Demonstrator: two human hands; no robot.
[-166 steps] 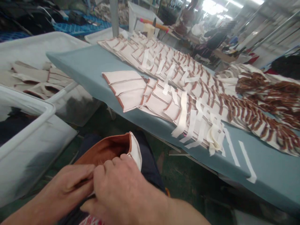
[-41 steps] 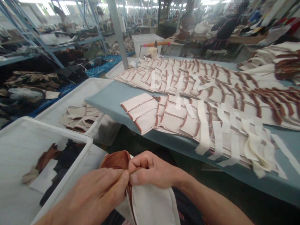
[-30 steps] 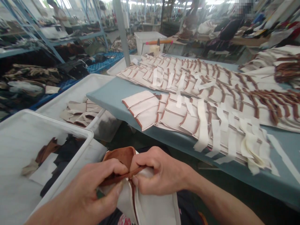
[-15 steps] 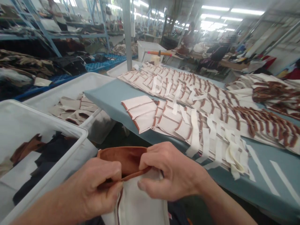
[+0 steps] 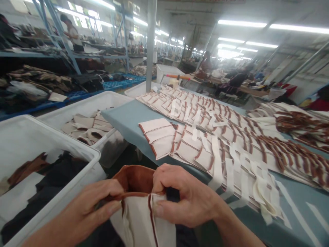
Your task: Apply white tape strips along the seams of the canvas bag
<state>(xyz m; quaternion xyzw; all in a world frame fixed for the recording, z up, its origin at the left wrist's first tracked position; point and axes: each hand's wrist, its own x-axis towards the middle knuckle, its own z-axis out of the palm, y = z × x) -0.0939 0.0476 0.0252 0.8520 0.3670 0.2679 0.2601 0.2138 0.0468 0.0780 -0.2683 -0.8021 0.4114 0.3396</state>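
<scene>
Low in the head view, my left hand (image 5: 96,206) and my right hand (image 5: 183,195) both pinch the top edge of a cream fabric piece with a brown lining (image 5: 140,206). Its brown inside faces up between my thumbs; the cream part hangs down over my lap. Both hands are closed on it, a few fingers apart. Just beyond them runs the near edge of a blue-grey table (image 5: 123,120).
Overlapping rows of cream pieces with brown trim (image 5: 205,137) and loose white strips cover the table. A white bin with dark scraps (image 5: 23,144) and a second white bin with cream pieces (image 5: 102,103) stand at left. Shelving and other people are at the back.
The fabric piece has been turned and its brown edge folded open between my hands. My head has lifted, so more of the hall and ceiling lights shows.
</scene>
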